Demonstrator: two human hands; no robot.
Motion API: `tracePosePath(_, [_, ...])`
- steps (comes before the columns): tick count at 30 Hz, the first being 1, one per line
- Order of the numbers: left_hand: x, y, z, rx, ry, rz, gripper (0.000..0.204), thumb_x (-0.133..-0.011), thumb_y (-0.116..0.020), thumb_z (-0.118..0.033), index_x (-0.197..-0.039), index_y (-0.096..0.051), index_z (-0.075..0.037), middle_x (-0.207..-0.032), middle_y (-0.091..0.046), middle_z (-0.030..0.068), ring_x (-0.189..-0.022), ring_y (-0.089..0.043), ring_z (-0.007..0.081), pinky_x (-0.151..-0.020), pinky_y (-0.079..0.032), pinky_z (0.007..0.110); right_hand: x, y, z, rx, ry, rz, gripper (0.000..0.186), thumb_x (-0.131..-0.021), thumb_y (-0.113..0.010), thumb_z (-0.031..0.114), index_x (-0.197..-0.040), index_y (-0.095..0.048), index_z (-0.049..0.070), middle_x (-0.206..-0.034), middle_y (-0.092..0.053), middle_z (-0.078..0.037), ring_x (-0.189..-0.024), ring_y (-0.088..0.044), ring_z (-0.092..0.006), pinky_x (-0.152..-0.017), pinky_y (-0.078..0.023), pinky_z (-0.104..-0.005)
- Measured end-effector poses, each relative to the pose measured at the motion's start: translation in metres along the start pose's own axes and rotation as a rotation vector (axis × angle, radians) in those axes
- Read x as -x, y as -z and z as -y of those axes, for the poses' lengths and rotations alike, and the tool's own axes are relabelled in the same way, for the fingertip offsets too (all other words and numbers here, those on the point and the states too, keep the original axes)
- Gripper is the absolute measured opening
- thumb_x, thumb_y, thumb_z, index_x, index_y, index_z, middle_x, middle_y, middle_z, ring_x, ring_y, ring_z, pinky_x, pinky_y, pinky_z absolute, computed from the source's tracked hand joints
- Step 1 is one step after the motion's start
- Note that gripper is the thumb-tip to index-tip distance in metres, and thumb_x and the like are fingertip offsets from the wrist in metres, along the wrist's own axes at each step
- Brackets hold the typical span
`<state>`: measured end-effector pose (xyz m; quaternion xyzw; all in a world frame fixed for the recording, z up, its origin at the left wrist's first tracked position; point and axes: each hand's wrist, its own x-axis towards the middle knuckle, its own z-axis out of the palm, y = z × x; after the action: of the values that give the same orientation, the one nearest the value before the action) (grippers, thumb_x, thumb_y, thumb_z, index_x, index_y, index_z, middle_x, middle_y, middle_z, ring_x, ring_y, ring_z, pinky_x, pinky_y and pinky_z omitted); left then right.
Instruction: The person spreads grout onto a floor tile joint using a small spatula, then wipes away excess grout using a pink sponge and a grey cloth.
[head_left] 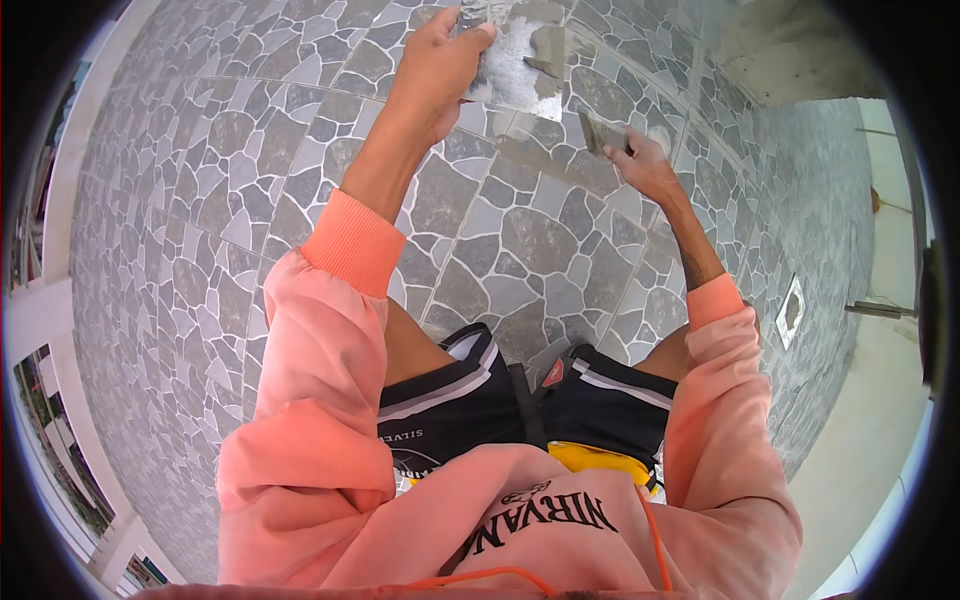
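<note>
Sleeves of salmon-pink cloth [325, 430] extend over the grey, stone-patterned tile floor [540, 240]. The right hand [648, 167], fingers curled tight, grips a small, flat, grey-coated scraper [602, 135]. Slightly farther, to its left, the left hand [440, 60] clasps the left edge of a rectangular silvery metal plate [512, 75] bearing grey paste [548, 42]. A dull grey surface [800, 50] borders the floor's far right corner.

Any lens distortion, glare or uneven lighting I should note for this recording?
Head view: strong fisheye distortion, with the white railing bowing at the left and black filling the corners; head view: bright glare on the shiny plate in the left hand; head view: soft, fairly even light on the patterned floor, whose pale joints look crisp mid-frame.
</note>
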<state>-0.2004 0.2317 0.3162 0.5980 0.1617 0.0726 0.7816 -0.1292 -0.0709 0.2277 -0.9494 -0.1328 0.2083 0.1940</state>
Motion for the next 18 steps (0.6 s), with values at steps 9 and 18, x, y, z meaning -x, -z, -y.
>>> tracePosePath(9, [0.006, -0.003, -0.003, -0.017, 0.124, 0.283, 0.069, -0.094, -0.059, -0.015, -0.147, -0.022, 0.009, -0.13, -0.053, 0.0204, -0.112, -0.058, 0.0215, -0.091, -0.051, 0.033, 0.072, 0.094, 0.095, 0.15, 0.99, -0.509, 0.053, -0.068, -0.057, -0.015, -0.116, -0.064, 0.006, -0.118, -0.062, -0.009, -0.102, -0.06, -0.0299, -0.089, -0.049, -0.0387])
tracePosePath(18, [0.011, -0.01, -0.002, -0.062, 0.123, 0.357, 0.065, -0.094, -0.059, -0.014, -0.146, -0.026, 0.008, -0.124, -0.057, 0.018, -0.106, -0.061, 0.0199, -0.087, -0.053, 0.032, 0.072, 0.093, 0.107, 0.337, 1.177, -0.459, 0.054, -0.065, -0.061, -0.013, -0.115, -0.063, 0.006, -0.119, -0.061, -0.01, -0.111, -0.057, -0.0325, -0.097, -0.046, -0.0426])
